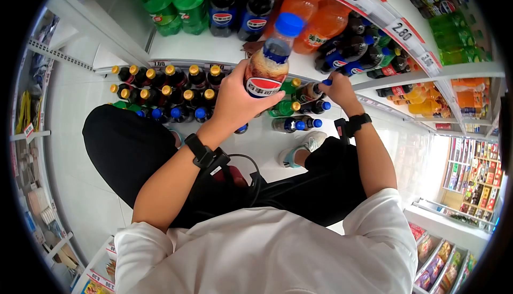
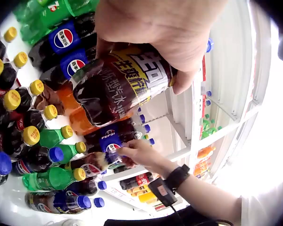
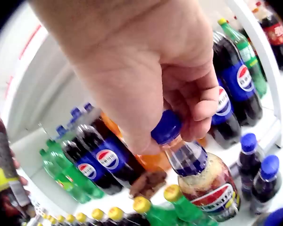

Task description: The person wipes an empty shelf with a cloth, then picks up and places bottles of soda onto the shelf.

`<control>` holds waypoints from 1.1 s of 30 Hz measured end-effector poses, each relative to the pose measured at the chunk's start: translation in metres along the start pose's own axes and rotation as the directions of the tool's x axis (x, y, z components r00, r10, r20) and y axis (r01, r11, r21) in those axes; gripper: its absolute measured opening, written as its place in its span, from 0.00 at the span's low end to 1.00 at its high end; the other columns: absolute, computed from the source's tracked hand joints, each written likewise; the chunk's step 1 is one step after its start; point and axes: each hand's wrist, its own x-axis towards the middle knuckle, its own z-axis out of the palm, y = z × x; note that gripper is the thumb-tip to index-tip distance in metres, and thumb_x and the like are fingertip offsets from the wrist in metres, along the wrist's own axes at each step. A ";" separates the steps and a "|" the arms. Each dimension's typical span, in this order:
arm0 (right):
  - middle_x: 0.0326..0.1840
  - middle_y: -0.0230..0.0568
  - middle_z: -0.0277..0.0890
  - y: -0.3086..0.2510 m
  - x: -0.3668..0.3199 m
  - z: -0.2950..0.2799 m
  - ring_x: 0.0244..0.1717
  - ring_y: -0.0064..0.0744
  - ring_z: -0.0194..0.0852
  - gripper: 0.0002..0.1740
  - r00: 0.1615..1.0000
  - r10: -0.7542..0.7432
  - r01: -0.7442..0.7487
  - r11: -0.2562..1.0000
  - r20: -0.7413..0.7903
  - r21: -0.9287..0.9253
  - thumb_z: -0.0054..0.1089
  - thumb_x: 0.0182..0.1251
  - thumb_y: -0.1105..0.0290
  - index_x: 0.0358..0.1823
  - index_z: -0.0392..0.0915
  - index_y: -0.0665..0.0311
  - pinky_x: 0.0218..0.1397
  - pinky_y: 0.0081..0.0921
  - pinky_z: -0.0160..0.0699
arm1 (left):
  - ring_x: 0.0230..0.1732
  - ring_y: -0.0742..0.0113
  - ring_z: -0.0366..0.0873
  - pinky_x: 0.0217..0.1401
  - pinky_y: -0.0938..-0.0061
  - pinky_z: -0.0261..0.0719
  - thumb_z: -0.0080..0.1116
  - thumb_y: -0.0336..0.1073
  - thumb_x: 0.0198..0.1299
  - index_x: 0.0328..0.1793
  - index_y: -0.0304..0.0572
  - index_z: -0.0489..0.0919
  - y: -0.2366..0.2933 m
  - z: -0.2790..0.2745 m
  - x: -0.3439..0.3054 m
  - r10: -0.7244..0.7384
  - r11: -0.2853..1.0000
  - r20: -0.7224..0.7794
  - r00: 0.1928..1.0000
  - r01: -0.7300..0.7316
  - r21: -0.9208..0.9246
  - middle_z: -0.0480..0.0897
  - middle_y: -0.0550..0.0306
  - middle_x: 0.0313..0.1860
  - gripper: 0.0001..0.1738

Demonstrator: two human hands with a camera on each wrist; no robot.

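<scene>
My left hand (image 1: 235, 100) grips a Pepsi bottle (image 1: 267, 72) with a blue cap and a brown and cream label, raised in front of the shelf. Its dark printed side faces the left wrist camera. Lower and to the right, my right hand (image 1: 342, 95) pinches the blue cap (image 3: 166, 127) of a similar Pepsi bottle (image 3: 209, 186) between thumb and fingers. That bottle is among the bottles by the shelf's foot, beside green bottles with yellow caps (image 3: 172, 193). Small dark bottles with blue caps (image 3: 269, 167) stand on its other side.
On the lower shelf are large green 7UP bottles (image 1: 189, 5), large Pepsi bottles (image 1: 223, 11) and orange soda bottles (image 1: 323, 24). Rows of dark bottles with yellow caps (image 1: 170, 71) stand on the floor to the left. A white shelf divider (image 1: 433, 75) rises at the right.
</scene>
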 end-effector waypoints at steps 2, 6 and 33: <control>0.26 0.59 0.79 -0.035 -0.027 -0.054 0.31 0.56 0.81 0.20 0.966 -0.036 0.069 0.990 -0.256 0.124 0.69 0.45 0.62 0.32 0.79 0.74 0.38 0.41 0.80 | 0.45 0.62 0.85 0.51 0.69 0.81 0.79 0.39 0.42 0.53 0.32 0.75 0.011 0.004 0.003 0.046 0.998 0.053 0.998 -0.048 0.033 0.85 0.47 0.45 0.34; 0.20 0.55 0.75 -0.049 -0.049 -0.088 0.24 0.52 0.79 0.17 0.854 -0.025 0.164 0.961 -0.519 0.224 0.69 0.45 0.64 0.28 0.77 0.72 0.31 0.36 0.78 | 0.47 0.63 0.84 0.54 0.68 0.80 0.80 0.35 0.42 0.55 0.34 0.76 0.022 0.003 -0.009 0.085 0.995 0.110 0.990 -0.091 0.045 0.85 0.48 0.46 0.34; 0.24 0.56 0.79 -0.059 -0.096 -0.127 0.30 0.55 0.82 0.15 0.831 -0.066 0.315 0.875 -0.553 0.368 0.66 0.49 0.61 0.25 0.78 0.68 0.39 0.43 0.83 | 0.46 0.67 0.80 0.53 0.71 0.76 0.77 0.41 0.46 0.49 0.35 0.79 0.297 0.253 0.231 0.189 0.977 0.329 0.925 -0.211 0.032 0.84 0.53 0.44 0.26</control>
